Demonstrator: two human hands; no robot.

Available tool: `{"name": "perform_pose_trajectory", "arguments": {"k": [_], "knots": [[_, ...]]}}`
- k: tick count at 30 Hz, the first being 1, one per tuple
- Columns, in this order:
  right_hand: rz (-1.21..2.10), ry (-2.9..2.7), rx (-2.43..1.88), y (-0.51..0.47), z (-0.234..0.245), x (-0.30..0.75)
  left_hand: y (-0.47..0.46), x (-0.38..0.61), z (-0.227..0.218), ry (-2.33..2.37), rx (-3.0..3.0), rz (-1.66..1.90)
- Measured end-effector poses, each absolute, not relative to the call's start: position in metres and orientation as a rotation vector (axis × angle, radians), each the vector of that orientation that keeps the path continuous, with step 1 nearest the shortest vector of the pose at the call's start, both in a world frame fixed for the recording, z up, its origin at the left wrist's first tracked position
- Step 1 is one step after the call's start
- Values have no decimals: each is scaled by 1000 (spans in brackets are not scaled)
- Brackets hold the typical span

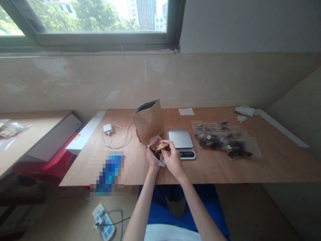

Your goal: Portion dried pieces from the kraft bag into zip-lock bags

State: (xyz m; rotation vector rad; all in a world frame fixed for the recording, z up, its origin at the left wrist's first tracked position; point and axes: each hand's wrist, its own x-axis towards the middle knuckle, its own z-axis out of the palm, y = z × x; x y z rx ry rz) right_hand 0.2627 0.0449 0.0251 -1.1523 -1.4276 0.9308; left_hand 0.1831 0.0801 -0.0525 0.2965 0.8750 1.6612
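Note:
My left hand (152, 162) is wrapped round a small clear plastic bag (161, 162), its mouth facing up toward me. Dark and brown dried pieces (155, 152) lie inside it. Between the thumb and fingers of my right hand (173, 158) is a tan dried slice (162, 146), held at the bag's mouth. Just behind the hands stands an open brown paper pouch (149, 120) with a dark lining. To the right of my right hand sits a kitchen scale (180, 139) with a bare steel plate; its display is partly covered by the hand.
Several zip bags of dark dried goods (225, 139) lie on the right of the wooden table (213, 170). On the left are a white charger (107, 129) with its cable and a blurred blue object (110, 172). A power strip (104, 222) rests on the floor.

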Motion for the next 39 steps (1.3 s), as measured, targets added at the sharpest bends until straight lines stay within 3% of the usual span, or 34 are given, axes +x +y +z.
{"name": "perform_pose_trajectory", "arguments": {"k": [9, 17, 22, 29, 39], "knots": [[1123, -1122, -696, 88, 81, 265, 84, 185, -43, 869, 233, 1783], [488, -1531, -555, 183, 150, 242, 83, 186, -38, 929, 232, 1740], [265, -1785, -652, 216, 138, 224, 82, 186, -42, 929, 268, 1723], [278, -1928, -804, 213, 105, 221, 83, 185, -48, 951, 362, 1736], [273, -1974, -1098, 183, 119, 228, 84, 186, -48, 975, 368, 1721]]}}
